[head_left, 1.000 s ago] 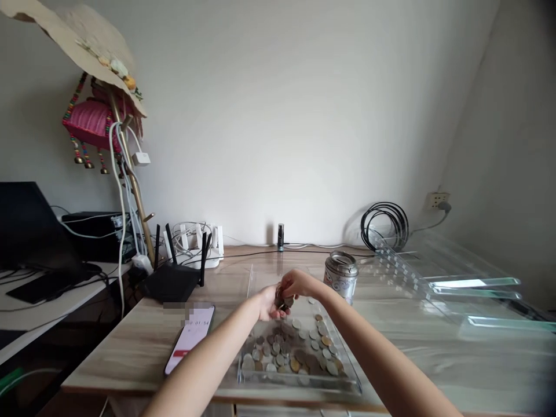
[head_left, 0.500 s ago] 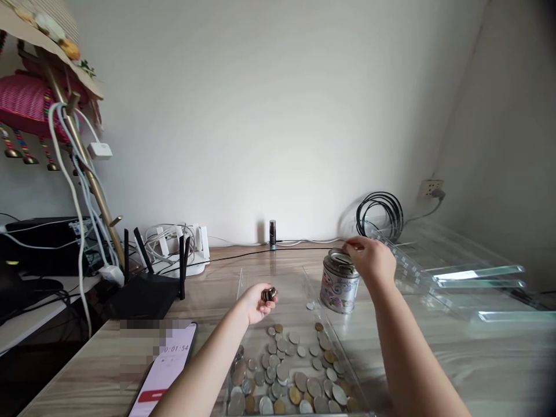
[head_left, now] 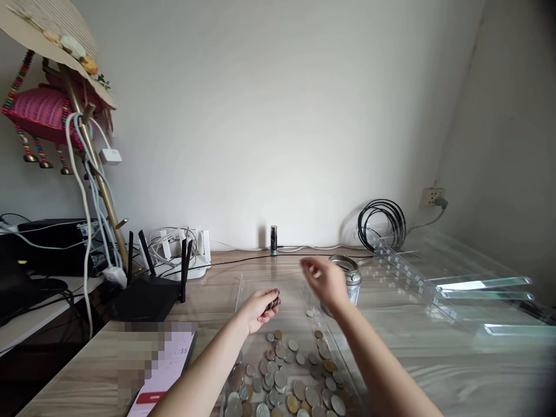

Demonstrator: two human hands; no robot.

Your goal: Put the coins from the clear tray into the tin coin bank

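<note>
While the left grip (head_left: 260, 310) closes around a small stack of coins (head_left: 273, 303), fingers wrapped over it and the rims of the coins showing at the fingertip side, the right grip (head_left: 324, 281) hangs just beyond it to the right, blurred, its fingers curled inward; whether it pinches a coin cannot be told. The stack sits inside the left grip, raised above a clear plastic tray (head_left: 293, 315), and is near the right grip but apart from it.

Below both, loose coins (head_left: 280, 379) in silver and yellowish tones lie spread over the near part of the tray, some overlapping. A single silver coin (head_left: 310, 313) lies farther back, close to the tray's right wall and under the right grip.

Partly hidden behind the right hand and wrist, a patterned metal tin (head_left: 354, 289) stands upright on the wood-grain surface (head_left: 412, 359), just to the right of the tray. A smartphone (head_left: 169, 370) lies left of the tray, partly covered by the left forearm.
</note>
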